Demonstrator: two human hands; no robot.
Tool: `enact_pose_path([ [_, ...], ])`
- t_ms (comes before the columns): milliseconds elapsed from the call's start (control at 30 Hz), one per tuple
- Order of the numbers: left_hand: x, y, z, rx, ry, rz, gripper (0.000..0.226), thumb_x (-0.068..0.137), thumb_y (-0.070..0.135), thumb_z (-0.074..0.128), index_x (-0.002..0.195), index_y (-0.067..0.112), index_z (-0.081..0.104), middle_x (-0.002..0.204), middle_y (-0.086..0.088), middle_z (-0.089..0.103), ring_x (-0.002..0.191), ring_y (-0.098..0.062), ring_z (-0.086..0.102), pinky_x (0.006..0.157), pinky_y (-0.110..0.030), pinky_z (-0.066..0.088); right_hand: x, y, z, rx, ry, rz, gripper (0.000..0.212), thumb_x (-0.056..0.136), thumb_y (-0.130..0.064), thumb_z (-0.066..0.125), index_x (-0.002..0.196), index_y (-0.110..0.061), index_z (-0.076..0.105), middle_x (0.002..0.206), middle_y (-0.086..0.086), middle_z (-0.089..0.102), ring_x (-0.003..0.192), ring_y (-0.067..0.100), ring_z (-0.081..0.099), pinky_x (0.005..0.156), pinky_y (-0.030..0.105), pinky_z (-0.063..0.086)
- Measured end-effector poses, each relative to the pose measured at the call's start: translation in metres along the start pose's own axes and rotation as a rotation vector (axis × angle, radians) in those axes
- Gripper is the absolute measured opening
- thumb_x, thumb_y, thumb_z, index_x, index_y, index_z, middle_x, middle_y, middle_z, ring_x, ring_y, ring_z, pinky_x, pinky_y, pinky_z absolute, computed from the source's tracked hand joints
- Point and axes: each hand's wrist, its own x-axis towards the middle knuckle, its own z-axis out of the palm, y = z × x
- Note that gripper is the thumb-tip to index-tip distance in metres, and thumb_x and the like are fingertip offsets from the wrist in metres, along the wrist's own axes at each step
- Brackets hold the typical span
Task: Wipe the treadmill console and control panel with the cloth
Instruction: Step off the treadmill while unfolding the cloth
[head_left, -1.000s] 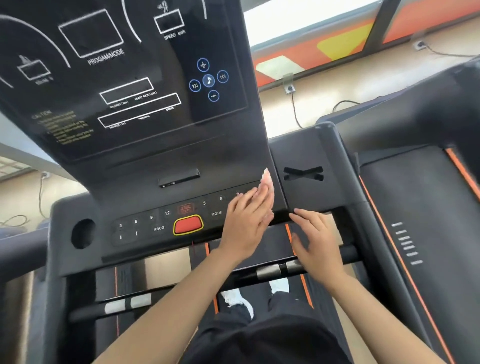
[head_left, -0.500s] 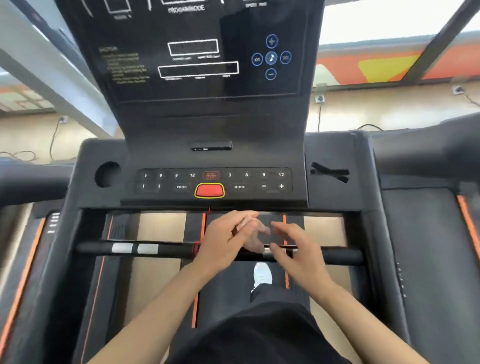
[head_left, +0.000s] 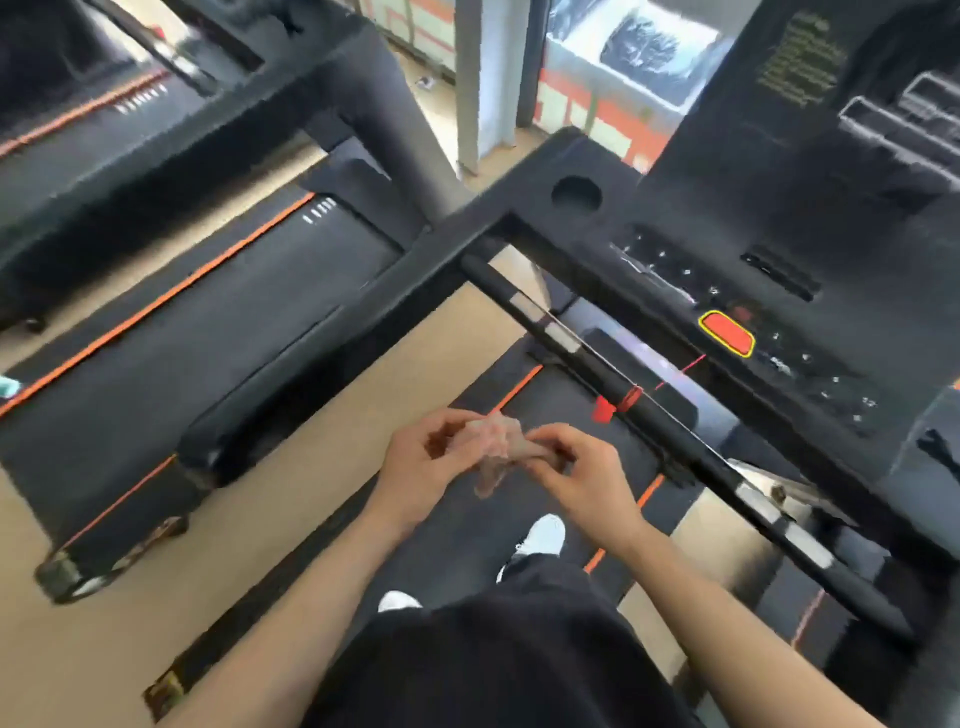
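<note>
Gripping the crumpled pale cloth (head_left: 496, 449) from both sides, left hand (head_left: 426, 467) and right hand (head_left: 582, 473) curled on it over the belt (head_left: 566, 410), loose end dangling bodyward, short of the black crossbar (head_left: 665, 421), control panel (head_left: 753, 291) running diagonally upper-left to lower-right beyond.

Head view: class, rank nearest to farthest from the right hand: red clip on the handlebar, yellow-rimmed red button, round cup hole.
1. Red clip, just beyond right hand.
2. Yellow-rimmed red button, control panel.
3. Round cup hole, console's left end.
</note>
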Motion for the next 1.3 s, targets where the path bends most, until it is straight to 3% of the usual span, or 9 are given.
enact_pose_path([
  [100, -0.045, -0.024, -0.063, 0.068, 0.128, -0.059, 0.014, 0.081, 0.046, 0.082, 0.082, 0.032, 0.079, 0.078, 0.007, 0.075, 0.072, -0.013, 0.066, 0.068, -0.027, 0.052, -0.002, -0.036, 0.044, -0.038, -0.142, -0.059, 0.035, 0.084, 0.001, 0.077, 0.083, -0.032, 0.065, 0.075, -0.025, 0.067, 0.07, -0.005, 0.059, 0.067, 0.007, 0.042],
  [233, -0.104, -0.059, -0.131, 0.145, 0.263, -0.168, 0.01, 0.09, 0.03, 0.078, 0.08, 0.03, 0.078, 0.07, 0.017, 0.073, 0.065, 0.006, 0.061, 0.063, -0.011, 0.043, -0.001, -0.07, 0.108, -0.084, -0.352, -0.13, 0.021, 0.084, -0.008, 0.08, 0.084, -0.024, 0.067, 0.079, -0.012, 0.068, 0.072, -0.001, 0.059, 0.066, 0.01, 0.042],
  [467, -0.201, -0.098, -0.198, 0.081, 0.598, -0.346, 0.016, 0.098, 0.025, 0.067, 0.088, 0.02, 0.079, 0.078, -0.016, 0.076, 0.07, -0.02, 0.069, 0.066, -0.015, 0.046, 0.007, -0.113, 0.216, -0.327, -0.695, -0.246, 0.005, 0.091, -0.018, 0.07, 0.097, -0.018, 0.071, 0.088, -0.008, 0.072, 0.083, 0.011, 0.065, 0.071, 0.022, 0.046],
  [633, -0.253, -0.115, -0.204, -0.085, 0.916, -0.399, 0.013, 0.098, 0.019, 0.068, 0.091, 0.021, 0.078, 0.087, -0.004, 0.077, 0.076, -0.005, 0.068, 0.071, -0.024, 0.054, 0.002, -0.129, 0.297, -0.472, -1.014, -0.538, 0.022, 0.09, -0.031, 0.068, 0.11, -0.025, 0.071, 0.107, -0.007, 0.071, 0.101, 0.017, 0.064, 0.092, 0.041, 0.052],
  [800, -0.298, -0.129, -0.202, -0.324, 1.173, -0.375, 0.018, 0.098, 0.014, 0.068, 0.084, 0.021, 0.077, 0.07, 0.014, 0.067, 0.066, 0.0, 0.06, 0.064, -0.017, 0.046, -0.041, -0.165, 0.372, -0.375, -1.376, -0.816, 0.057, 0.086, -0.046, 0.073, 0.138, -0.026, 0.058, 0.133, -0.007, 0.061, 0.123, 0.011, 0.055, 0.105, 0.03, 0.043],
  [967, -0.355, -0.136, -0.209, -0.471, 1.268, -0.334, 0.028, 0.08, 0.042, 0.08, 0.098, 0.02, 0.082, 0.081, -0.001, 0.072, 0.068, -0.007, 0.059, 0.064, -0.019, 0.047, -0.091, -0.186, 0.43, -0.35, -1.476, -0.866, 0.025, 0.091, -0.032, 0.07, 0.116, -0.025, 0.07, 0.105, -0.014, 0.067, 0.096, 0.004, 0.062, 0.086, 0.024, 0.049],
  [1100, -0.422, -0.169, -0.225, -0.463, 1.304, -0.355, 0.021, 0.081, 0.023, 0.085, 0.101, 0.027, 0.079, 0.097, -0.002, 0.078, 0.091, -0.018, 0.074, 0.082, -0.035, 0.057, -0.139, -0.21, 0.486, -0.417, -1.521, -0.849, 0.007, 0.094, -0.028, 0.067, 0.095, -0.025, 0.073, 0.087, -0.014, 0.07, 0.081, 0.004, 0.063, 0.075, 0.021, 0.05],
  [1233, -0.495, -0.215, -0.25, -0.397, 1.287, -0.448, 0.011, 0.08, 0.034, 0.084, 0.088, 0.034, 0.076, 0.081, 0.008, 0.076, 0.071, 0.0, 0.065, 0.07, -0.019, 0.047, -0.205, -0.236, 0.547, -0.446, -1.576, -0.773, 0.009, 0.095, -0.023, 0.068, 0.086, -0.025, 0.069, 0.085, -0.009, 0.071, 0.078, 0.003, 0.063, 0.073, 0.019, 0.05],
  [1300, -0.538, -0.245, -0.262, -0.288, 1.29, -0.552, 0.012, 0.082, 0.04, 0.08, 0.076, 0.04, 0.07, 0.075, 0.013, 0.068, 0.067, 0.0, 0.058, 0.067, -0.023, 0.042, -0.244, -0.253, 0.58, -0.464, -1.596, -0.738, 0.011, 0.095, -0.017, 0.07, 0.086, -0.023, 0.069, 0.084, -0.009, 0.07, 0.074, -0.001, 0.061, 0.069, 0.013, 0.046],
])
